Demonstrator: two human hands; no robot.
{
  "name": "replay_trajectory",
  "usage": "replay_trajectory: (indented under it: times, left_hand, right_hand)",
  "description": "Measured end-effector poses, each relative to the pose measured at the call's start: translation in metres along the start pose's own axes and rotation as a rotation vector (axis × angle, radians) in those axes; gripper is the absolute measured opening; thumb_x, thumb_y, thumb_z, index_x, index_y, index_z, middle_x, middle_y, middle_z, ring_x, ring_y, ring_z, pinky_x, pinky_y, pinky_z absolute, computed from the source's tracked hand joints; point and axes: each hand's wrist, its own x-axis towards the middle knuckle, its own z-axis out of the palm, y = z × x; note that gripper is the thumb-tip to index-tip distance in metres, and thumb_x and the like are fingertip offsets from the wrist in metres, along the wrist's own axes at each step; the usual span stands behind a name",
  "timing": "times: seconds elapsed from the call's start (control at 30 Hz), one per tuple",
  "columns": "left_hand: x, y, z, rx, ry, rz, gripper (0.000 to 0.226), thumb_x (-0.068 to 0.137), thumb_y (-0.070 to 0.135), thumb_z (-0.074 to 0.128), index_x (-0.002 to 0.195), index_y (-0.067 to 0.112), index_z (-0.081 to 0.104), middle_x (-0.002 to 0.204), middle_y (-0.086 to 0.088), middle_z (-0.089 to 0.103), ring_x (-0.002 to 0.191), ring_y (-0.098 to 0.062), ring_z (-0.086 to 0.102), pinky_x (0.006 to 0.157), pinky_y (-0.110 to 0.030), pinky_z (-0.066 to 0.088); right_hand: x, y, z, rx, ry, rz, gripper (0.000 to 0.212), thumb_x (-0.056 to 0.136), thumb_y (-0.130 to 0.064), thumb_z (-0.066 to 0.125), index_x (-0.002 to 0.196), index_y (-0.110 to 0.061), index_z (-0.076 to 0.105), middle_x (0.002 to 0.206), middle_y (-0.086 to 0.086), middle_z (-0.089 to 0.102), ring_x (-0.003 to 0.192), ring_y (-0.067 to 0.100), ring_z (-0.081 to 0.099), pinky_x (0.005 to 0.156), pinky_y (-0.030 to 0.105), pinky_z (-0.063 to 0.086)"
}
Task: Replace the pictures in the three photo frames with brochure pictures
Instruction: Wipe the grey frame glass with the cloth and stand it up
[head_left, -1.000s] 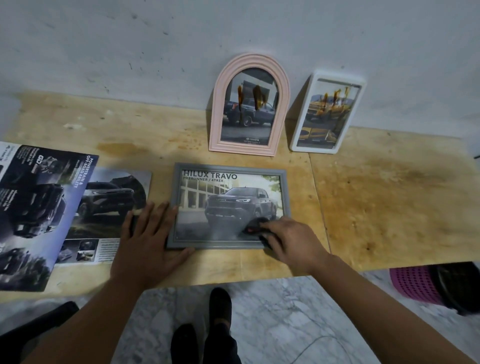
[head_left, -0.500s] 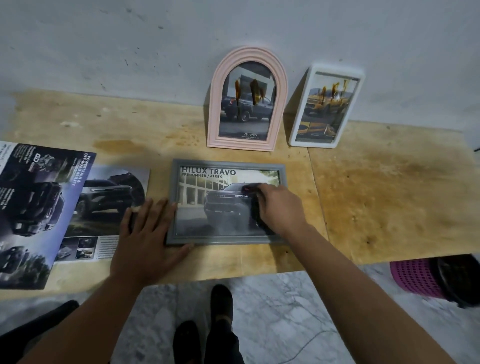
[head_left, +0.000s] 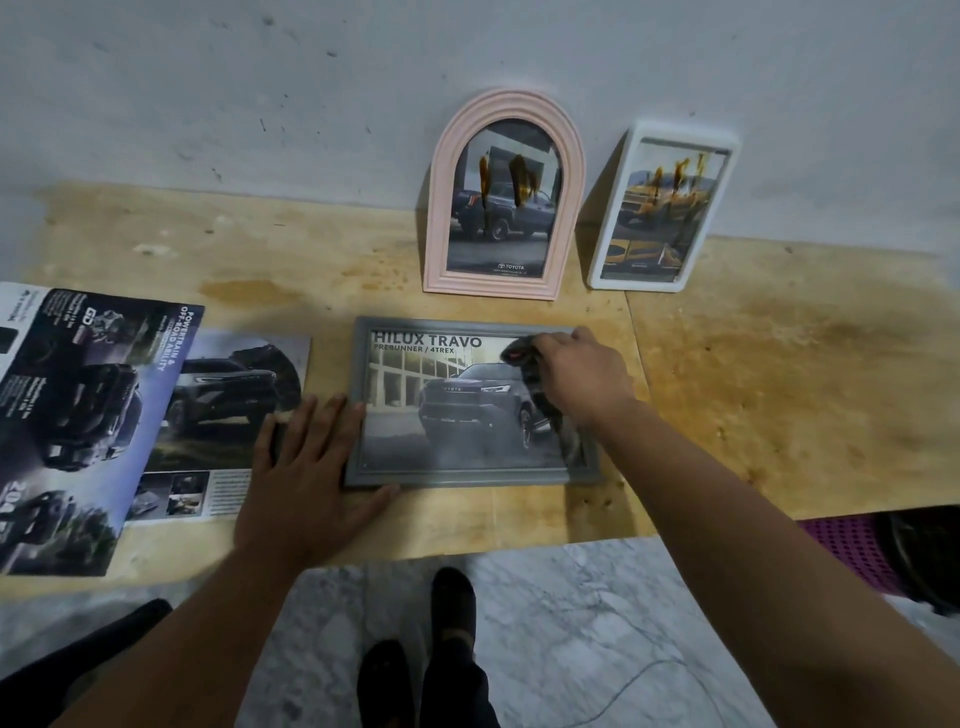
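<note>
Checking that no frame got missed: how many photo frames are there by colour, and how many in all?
Pink arched photo frame, leaning on the wall: 1
White rectangular photo frame, leaning on the wall: 1
Grey rectangular photo frame, flat on the table: 1
Total: 3

The right hand (head_left: 582, 376) covers the grey frame (head_left: 358, 415)'s upper right corner, and the dark cloth (head_left: 540, 384) it's holding is mostly tucked under it. Big brochure (head_left: 78, 415) runs off the left edge, pink basket (head_left: 852, 551) is chopped by the right, small print unreadable
</note>
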Motion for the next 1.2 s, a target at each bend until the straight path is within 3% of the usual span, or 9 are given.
replay_trajectory:
  times: [0.23, 0.5, 0.67, 0.73, 0.83, 1.03, 1.2]
  left_hand:
    - [0.000, -0.001, 0.001, -0.003, 0.002, 0.011, 0.100, 0.086, 0.086, 0.035, 0.164, 0.024, 0.022, 0.171, -0.005, 0.024, 0.160, -0.030, 0.014, 0.126, -0.062, 0.009]
    - [-0.001, -0.001, 0.002, 0.003, 0.018, 0.009, 0.099, 0.086, 0.085, 0.036, 0.164, 0.025, 0.024, 0.170, -0.004, 0.026, 0.159, -0.030, 0.016, 0.126, -0.062, 0.009]
    - [-0.001, 0.000, 0.002, 0.010, 0.035, 0.006, 0.100, 0.086, 0.086, 0.035, 0.163, 0.024, 0.027, 0.169, -0.005, 0.029, 0.158, -0.031, 0.021, 0.126, -0.062, 0.011]
    - [-0.001, 0.000, 0.002, 0.014, 0.039, 0.007, 0.100, 0.086, 0.086, 0.035, 0.163, 0.023, 0.028, 0.169, -0.005, 0.029, 0.158, -0.031, 0.021, 0.126, -0.061, 0.010]
    - [-0.001, 0.001, 0.001, 0.016, 0.037, 0.007, 0.099, 0.086, 0.086, 0.035, 0.163, 0.024, 0.027, 0.169, -0.004, 0.029, 0.158, -0.031, 0.020, 0.126, -0.061, 0.010]
    - [-0.001, 0.001, 0.000, 0.006, 0.032, 0.007, 0.100, 0.087, 0.087, 0.033, 0.164, 0.025, 0.024, 0.170, -0.003, 0.026, 0.159, -0.030, 0.018, 0.126, -0.061, 0.010]
    - [-0.002, 0.001, 0.003, 0.005, 0.052, 0.011, 0.097, 0.088, 0.083, 0.038, 0.164, 0.024, 0.026, 0.169, -0.005, 0.028, 0.158, -0.030, 0.020, 0.125, -0.063, 0.013]
  right_hand:
    - [-0.031, 0.028, 0.002, 0.025, -0.035, -0.022, 0.029, 0.103, -0.033, 0.046, 0.127, -0.023, 0.058, 0.114, 0.001, 0.069, 0.102, 0.025, 0.057, 0.062, 0.033, 0.040]
    - [-0.070, 0.023, -0.003, 0.110, -0.083, -0.114, 0.022, 0.102, -0.030, 0.047, 0.115, -0.021, 0.062, 0.106, 0.001, 0.069, 0.091, 0.024, 0.060, 0.061, 0.036, 0.048]
    - [-0.092, 0.016, -0.007, 0.233, -0.163, -0.101, 0.029, 0.101, -0.032, 0.047, 0.125, -0.029, 0.062, 0.108, -0.001, 0.072, 0.095, 0.025, 0.066, 0.069, 0.037, 0.054]
    - [-0.100, 0.006, -0.007, 0.312, -0.152, -0.087, 0.034, 0.099, -0.031, 0.049, 0.130, -0.035, 0.062, 0.108, -0.004, 0.074, 0.095, 0.023, 0.067, 0.069, 0.035, 0.054]
    - [-0.108, -0.020, -0.004, 0.329, -0.119, -0.091, 0.027, 0.098, -0.030, 0.052, 0.122, -0.030, 0.064, 0.103, -0.002, 0.073, 0.093, 0.023, 0.067, 0.065, 0.032, 0.046]
    - [-0.105, -0.083, 0.002, 0.420, 0.028, -0.094, 0.024, 0.093, -0.026, 0.058, 0.114, -0.024, 0.068, 0.099, 0.000, 0.072, 0.092, 0.025, 0.066, 0.068, 0.035, 0.052]
    - [-0.098, -0.138, 0.008, 0.589, 0.117, -0.139, 0.031, 0.099, -0.027, 0.053, 0.126, -0.035, 0.064, 0.105, -0.009, 0.073, 0.099, 0.018, 0.060, 0.068, 0.033, 0.052]
